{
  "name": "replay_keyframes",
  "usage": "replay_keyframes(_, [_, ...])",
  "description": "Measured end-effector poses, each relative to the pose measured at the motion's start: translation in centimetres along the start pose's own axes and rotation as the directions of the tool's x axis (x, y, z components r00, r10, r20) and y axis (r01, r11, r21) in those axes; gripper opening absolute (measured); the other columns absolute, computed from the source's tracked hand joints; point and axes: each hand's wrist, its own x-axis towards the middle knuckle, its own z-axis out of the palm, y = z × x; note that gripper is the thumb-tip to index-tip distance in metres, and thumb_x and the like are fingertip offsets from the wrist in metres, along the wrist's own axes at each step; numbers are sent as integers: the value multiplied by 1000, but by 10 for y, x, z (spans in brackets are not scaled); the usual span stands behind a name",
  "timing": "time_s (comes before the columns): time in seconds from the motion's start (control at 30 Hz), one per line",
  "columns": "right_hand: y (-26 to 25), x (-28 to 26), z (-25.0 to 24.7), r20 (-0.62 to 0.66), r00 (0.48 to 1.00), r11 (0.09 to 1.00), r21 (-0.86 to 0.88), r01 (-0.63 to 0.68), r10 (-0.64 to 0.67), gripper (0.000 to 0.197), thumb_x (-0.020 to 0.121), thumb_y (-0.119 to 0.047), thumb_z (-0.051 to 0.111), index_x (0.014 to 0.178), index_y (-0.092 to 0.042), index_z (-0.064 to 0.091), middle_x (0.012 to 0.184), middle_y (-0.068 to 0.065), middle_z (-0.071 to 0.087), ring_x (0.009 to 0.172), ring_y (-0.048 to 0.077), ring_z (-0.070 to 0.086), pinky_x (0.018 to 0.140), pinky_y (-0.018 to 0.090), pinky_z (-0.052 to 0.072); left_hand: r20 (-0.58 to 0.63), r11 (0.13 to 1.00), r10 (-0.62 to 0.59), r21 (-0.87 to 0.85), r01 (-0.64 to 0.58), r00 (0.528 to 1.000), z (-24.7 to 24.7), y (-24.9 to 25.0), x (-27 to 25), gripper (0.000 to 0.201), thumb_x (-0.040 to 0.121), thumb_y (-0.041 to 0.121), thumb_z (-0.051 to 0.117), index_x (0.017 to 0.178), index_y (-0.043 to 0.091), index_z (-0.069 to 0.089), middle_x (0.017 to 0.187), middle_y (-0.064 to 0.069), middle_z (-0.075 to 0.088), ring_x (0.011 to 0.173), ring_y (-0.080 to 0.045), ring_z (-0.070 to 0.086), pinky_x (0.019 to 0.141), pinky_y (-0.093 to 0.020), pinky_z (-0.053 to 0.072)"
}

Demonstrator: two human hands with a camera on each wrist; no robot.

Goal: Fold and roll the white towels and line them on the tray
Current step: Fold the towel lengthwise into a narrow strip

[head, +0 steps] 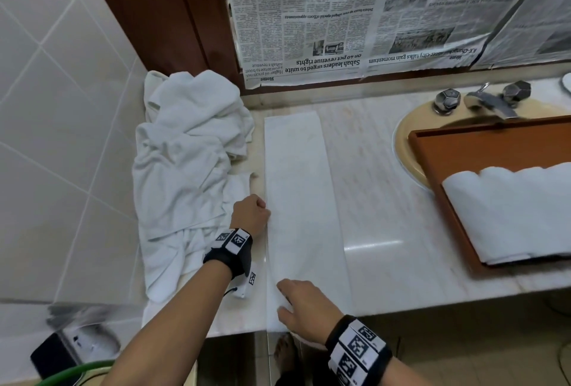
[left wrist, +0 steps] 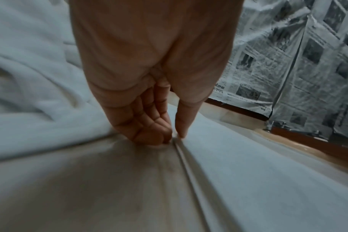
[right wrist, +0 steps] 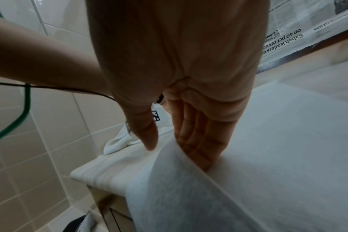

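Note:
A white towel [head: 299,185] folded into a long narrow strip lies on the marble counter [head: 386,200], running from the back wall to the front edge. My left hand [head: 262,205] pinches the strip's left edge about halfway along; the left wrist view shows thumb and curled fingers [left wrist: 155,133] closed on that edge [left wrist: 176,146]. My right hand [head: 287,299] rests on the strip's near end. In the right wrist view its straight fingers [right wrist: 197,141] lie under a raised layer of the towel [right wrist: 288,141], thumb apart. The wooden tray [head: 438,163] at the right holds rolled white towels [head: 509,212].
A heap of crumpled white towels [head: 185,154] fills the counter's left end against the tiled wall. The tray sits over a beige sink [head: 404,151] with a metal tap [head: 491,101]. Newspaper [head: 370,15] covers the wall behind. The counter's front edge runs below my right hand.

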Motion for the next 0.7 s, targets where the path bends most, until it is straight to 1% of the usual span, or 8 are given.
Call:
replay_keyframes(0.07, [2,-1,5,15,1000,1000,10,6,-7,29,96,-29,49,120,-14,52,107,4,56,92,15,49,82,29,42,-10,1000,12,-27,-13,1000,0,-8,-7,12,84,17,66,95,14,62,86,-1,65,82,-17,59,62,-17,38])
replay_keyframes(0.13, [8,1,0,-72,997,998,61,-4,8,30,96,-32,50,121,-16,55,107,-1,55,95,14,52,86,28,44,-15,998,52,-17,-52,999,0,-18,-13,15,84,17,68,96,15,59,84,2,63,83,-15,58,65,-14,37])
replay_keyframes(0.23, [30,19,-22,-295,955,1000,-4,-26,24,42,96,-33,47,133,-16,52,129,1,53,116,17,49,99,30,40,-9,981,186,52,-185,983,2,-31,-21,29,85,20,69,112,16,60,100,-1,60,88,-17,59,79,-23,44])
replay_keyframes(0.33, [57,44,-47,-372,927,980,-160,-120,53,52,98,-30,45,147,-12,39,153,5,37,139,25,35,111,39,34,3,948,311,73,-311,950,8,-34,-27,45,90,22,64,135,20,55,114,-3,55,93,-19,58,88,-31,46])
replay_keyframes(0.4, [67,54,-58,-316,946,952,-256,-166,80,64,97,-43,28,153,-13,29,161,4,24,147,23,24,114,38,29,20,928,351,127,-351,936,13,-33,-28,46,93,27,62,138,20,55,121,-6,53,105,-24,56,97,-36,46])
replay_keyframes(0.47, [75,57,-64,-243,965,921,-347,-178,95,87,81,-55,1,156,-14,19,164,1,13,151,18,14,116,35,23,42,915,361,175,-362,932,17,-30,-27,45,94,28,61,137,18,56,125,-6,52,111,-25,53,101,-38,44])
replay_keyframes(0.53, [82,57,-72,-210,971,907,-377,-187,113,94,75,-57,-7,157,-16,13,165,-2,6,151,15,8,117,34,20,46,912,362,188,-364,931,21,-23,-23,45,94,28,61,138,17,56,127,-6,52,116,-26,50,103,-35,41])
replay_keyframes(0.7, [117,64,-106,-228,965,919,-337,-205,132,64,102,-45,33,157,-20,12,165,-6,3,151,10,6,117,33,18,63,903,358,230,-362,932,37,14,-8,45,96,32,57,140,20,53,131,-5,50,120,-26,46,101,-31,38])
